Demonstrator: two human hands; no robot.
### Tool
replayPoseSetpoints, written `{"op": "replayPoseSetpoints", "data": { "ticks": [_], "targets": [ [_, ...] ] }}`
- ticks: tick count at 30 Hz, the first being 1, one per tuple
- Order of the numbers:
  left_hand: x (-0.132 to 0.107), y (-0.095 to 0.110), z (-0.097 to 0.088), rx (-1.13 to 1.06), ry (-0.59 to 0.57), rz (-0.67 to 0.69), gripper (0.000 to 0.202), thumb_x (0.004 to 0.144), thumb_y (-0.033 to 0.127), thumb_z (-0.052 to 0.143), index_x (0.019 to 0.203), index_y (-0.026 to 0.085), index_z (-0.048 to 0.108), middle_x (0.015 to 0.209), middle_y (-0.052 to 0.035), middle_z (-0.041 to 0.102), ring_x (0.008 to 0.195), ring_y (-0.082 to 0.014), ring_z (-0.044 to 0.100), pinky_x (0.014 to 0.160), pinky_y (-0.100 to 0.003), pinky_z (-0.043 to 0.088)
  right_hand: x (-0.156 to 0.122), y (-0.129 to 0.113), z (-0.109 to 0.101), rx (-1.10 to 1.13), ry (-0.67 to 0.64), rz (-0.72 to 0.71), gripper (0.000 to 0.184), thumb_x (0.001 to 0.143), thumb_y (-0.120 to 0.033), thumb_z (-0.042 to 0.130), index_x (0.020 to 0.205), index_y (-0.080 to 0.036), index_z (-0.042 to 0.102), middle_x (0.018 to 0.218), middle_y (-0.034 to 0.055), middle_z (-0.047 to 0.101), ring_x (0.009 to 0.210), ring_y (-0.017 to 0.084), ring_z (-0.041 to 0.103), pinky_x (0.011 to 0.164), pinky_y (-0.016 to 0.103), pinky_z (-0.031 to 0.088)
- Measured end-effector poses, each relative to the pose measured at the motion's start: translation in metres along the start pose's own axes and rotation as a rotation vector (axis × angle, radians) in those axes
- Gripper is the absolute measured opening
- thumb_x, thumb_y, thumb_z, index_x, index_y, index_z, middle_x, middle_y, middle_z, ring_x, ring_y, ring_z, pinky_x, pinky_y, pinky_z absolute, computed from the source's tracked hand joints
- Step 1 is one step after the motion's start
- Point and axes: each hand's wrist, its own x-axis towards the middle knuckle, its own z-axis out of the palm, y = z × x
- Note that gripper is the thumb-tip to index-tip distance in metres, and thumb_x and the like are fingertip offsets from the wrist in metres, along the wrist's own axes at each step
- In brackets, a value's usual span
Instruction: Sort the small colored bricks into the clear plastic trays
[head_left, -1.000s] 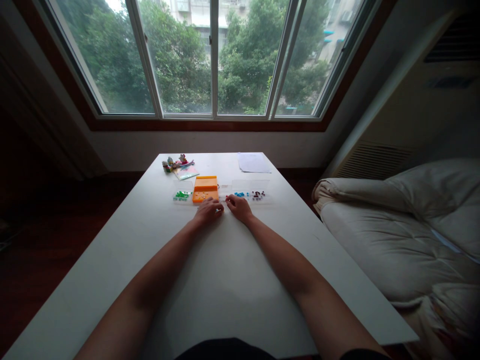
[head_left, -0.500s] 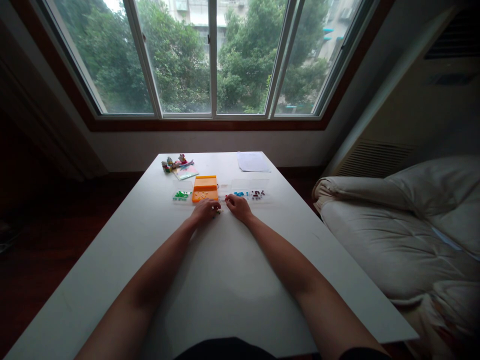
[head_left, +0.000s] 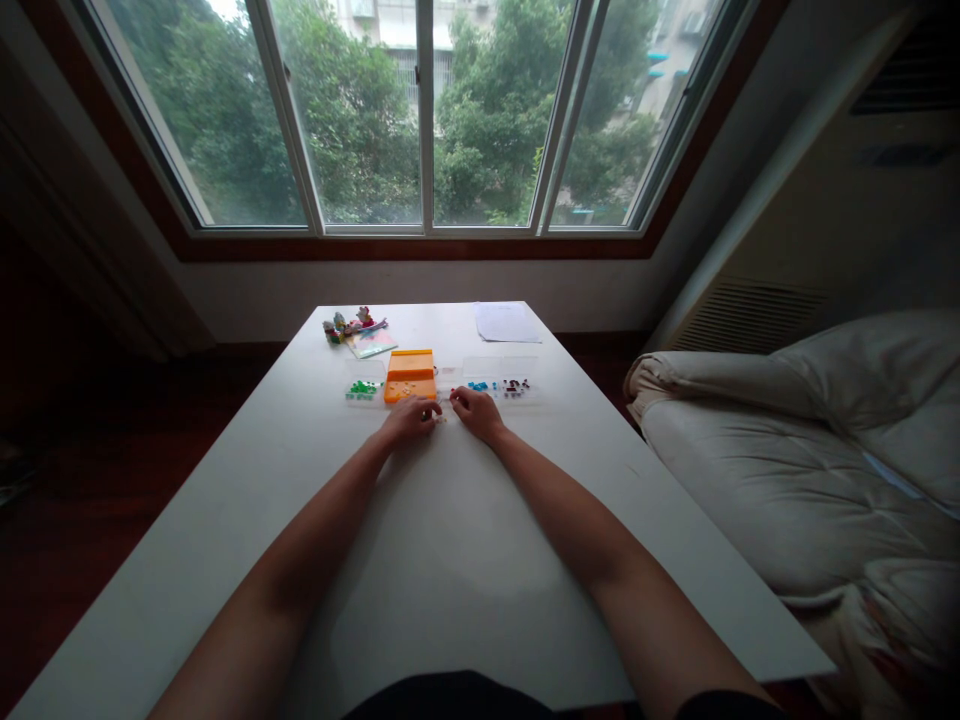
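Note:
Both my arms reach far across a white table (head_left: 450, 560). My left hand (head_left: 409, 418) rests with its fingers curled just in front of an orange tray (head_left: 409, 376), pinching a tiny piece I cannot make out. My right hand (head_left: 475, 411) lies close beside it, fingers curled, in front of a clear tray (head_left: 498, 385) holding small blue, red and dark pieces. A clear tray with green pieces (head_left: 364, 388) sits left of the orange one.
A small built toy figure (head_left: 347, 325) and a coloured booklet (head_left: 371, 344) lie at the table's far left, a white sheet of paper (head_left: 506, 322) at the far right. A white cushioned sofa (head_left: 810, 450) stands to the right. Windows fill the far wall.
My hands have stayed nearly in place; the left fingers have shifted slightly around a tiny piece between the hands. The view has moved a little.

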Motion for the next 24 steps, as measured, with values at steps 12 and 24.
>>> {"op": "replayPoseSetpoints", "data": {
  "ticks": [12,24],
  "targets": [
    [0.000,0.026,0.010,0.170,0.044,0.081,0.025,0.089,0.021,0.058,0.106,0.028,0.074,0.109,-0.0056,0.070,0.102,-0.0249,0.055,0.092,-0.038,0.044,0.000,-0.003,-0.001,0.002,0.013,0.003,0.014,0.088,-0.025,0.058,0.091,-0.021,0.071,0.072,0.0002,0.066,0.066,0.014,0.054,0.067,0.024,0.039],
    [0.002,0.023,0.012,0.147,0.045,0.062,0.023,0.090,0.019,0.057,0.096,0.026,0.078,0.100,-0.0085,0.071,0.097,-0.0253,0.056,0.090,-0.039,0.045,0.000,-0.002,-0.002,-0.007,0.002,0.008,0.014,0.088,-0.025,0.058,0.092,-0.022,0.071,0.073,0.0004,0.066,0.067,0.015,0.055,0.067,0.025,0.039]
  ]
}}
